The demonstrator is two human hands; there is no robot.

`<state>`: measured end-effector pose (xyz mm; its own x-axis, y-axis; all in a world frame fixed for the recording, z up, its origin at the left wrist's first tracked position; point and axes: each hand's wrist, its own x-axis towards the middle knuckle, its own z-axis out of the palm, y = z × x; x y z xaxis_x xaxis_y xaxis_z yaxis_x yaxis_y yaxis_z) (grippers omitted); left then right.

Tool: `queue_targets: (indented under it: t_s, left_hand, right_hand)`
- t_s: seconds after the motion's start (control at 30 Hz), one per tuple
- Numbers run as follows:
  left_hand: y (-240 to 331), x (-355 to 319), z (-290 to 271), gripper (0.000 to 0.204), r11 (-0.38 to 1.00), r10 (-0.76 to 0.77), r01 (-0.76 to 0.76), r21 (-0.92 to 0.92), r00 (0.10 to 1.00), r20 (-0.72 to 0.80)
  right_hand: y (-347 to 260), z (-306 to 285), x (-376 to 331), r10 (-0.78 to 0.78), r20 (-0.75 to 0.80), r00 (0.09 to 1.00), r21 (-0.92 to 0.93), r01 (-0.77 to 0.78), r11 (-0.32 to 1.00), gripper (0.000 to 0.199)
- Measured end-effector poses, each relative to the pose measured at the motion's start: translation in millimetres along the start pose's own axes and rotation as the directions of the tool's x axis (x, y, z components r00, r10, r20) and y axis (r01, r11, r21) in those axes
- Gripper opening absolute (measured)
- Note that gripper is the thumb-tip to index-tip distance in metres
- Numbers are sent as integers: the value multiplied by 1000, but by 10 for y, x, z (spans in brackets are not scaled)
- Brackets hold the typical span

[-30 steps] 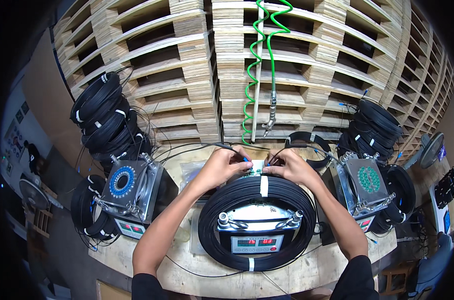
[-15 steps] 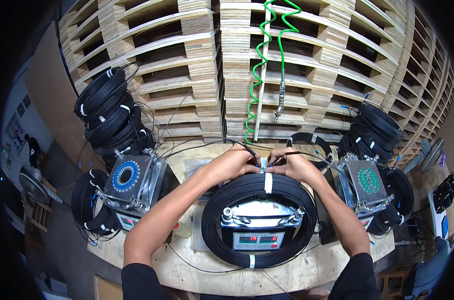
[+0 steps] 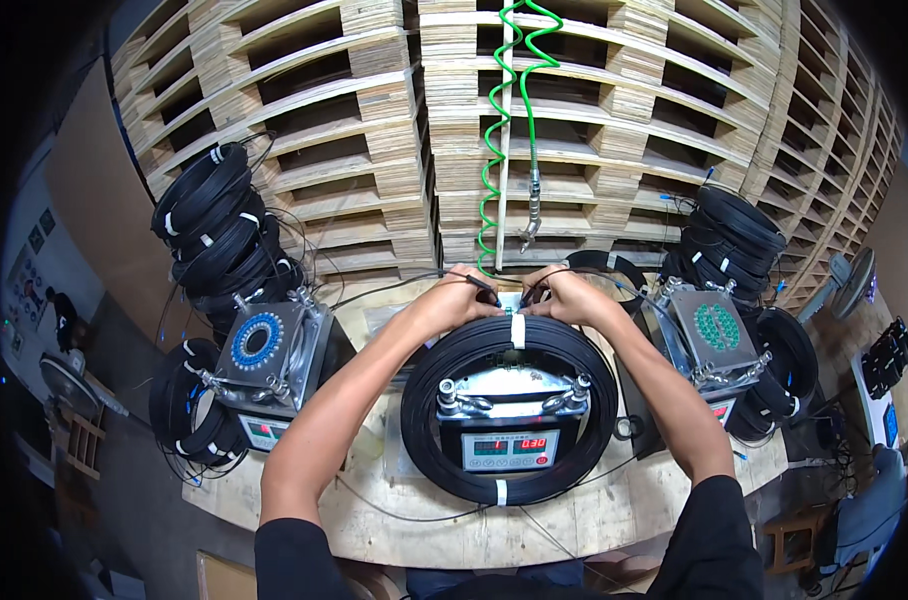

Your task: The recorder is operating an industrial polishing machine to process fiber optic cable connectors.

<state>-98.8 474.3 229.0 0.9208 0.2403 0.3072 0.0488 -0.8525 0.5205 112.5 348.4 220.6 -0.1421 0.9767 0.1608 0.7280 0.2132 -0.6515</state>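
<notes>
Together, left hand (image 3: 452, 300) and right hand (image 3: 566, 297) grip one black cable coil (image 3: 510, 410).

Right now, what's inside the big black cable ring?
A metal machine with a display of red and green digits sits inside the coil. What's underneath the machine is hidden.

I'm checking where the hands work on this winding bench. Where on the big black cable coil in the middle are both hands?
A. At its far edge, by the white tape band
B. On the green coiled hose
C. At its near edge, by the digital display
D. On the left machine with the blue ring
A: the left hand and right hand meet at the far edge of the big black cable coil, beside the white tape band, pinching thin black cable ends.
</notes>
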Motion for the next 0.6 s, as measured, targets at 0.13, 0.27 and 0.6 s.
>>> queue_targets:
  t_s: [0.13, 0.27, 0.6]
  left_hand:
    - [-24, -89, -11, 29, 991, -101, 102, -84, 995, 18]
    - [-1, -130, 37, 28, 971, -173, 167, -172, 985, -17]
    - [34, -85, -23, 23, 992, -89, 93, -85, 995, 49]
  right_hand:
    - [-111, 49, -8, 22, -35, 999, -44, -24, 999, 20]
    - [-183, 12, -58, 41, -43, 998, -79, -45, 996, 24]
    - [-60, -265, -87, 73, -177, 981, 108, -54, 993, 24]
